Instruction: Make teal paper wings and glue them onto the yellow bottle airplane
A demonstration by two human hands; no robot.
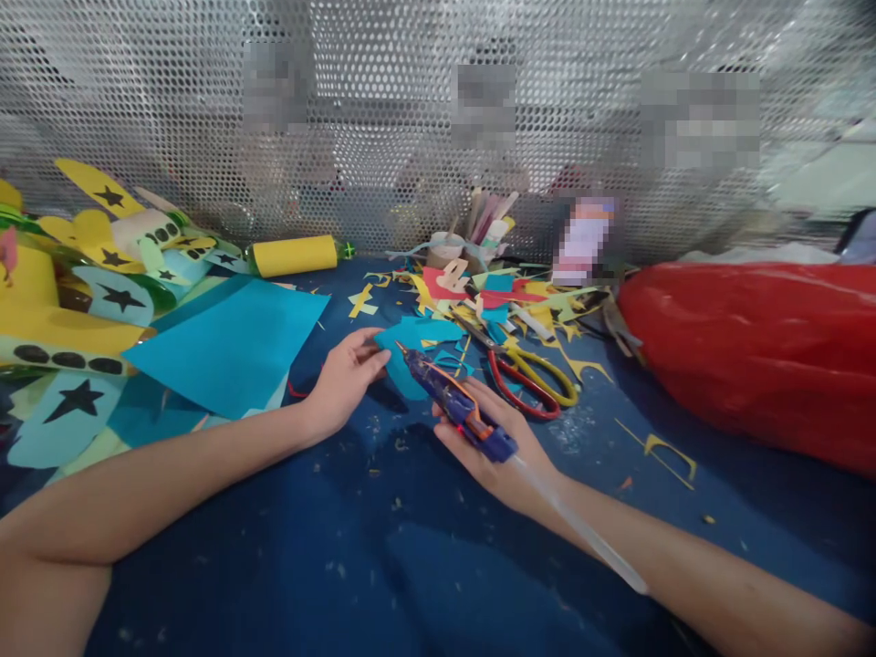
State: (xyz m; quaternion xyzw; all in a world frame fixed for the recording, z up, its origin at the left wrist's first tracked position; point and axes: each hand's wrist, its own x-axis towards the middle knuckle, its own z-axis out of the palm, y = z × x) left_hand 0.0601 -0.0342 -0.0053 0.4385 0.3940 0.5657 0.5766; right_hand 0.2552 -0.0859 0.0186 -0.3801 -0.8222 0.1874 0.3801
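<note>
A small piece of blue paper (409, 372) is pinched between the thumb and fingers of my left hand (349, 379). My right hand (499, 443) grips a dark blue and orange glue gun (455, 401). Its tip points at the blue paper, close to my left thumb; whether it touches the paper I cannot tell. From the back of the gun a long clear glue stick (581, 529) sticks out over my right forearm. Scissors (530, 374) with one red and one yellow handle lie just beyond my right hand.
Large blue sheets (233, 347) lie at left beside airplane models (75, 310) of bottles and paper. A yellow-wrapped bottle (294, 256), paper scraps (452, 283) and a cup of sticks (448, 246) stand before a perforated silver screen (383, 119). A red bulky object (753, 351) sits at right.
</note>
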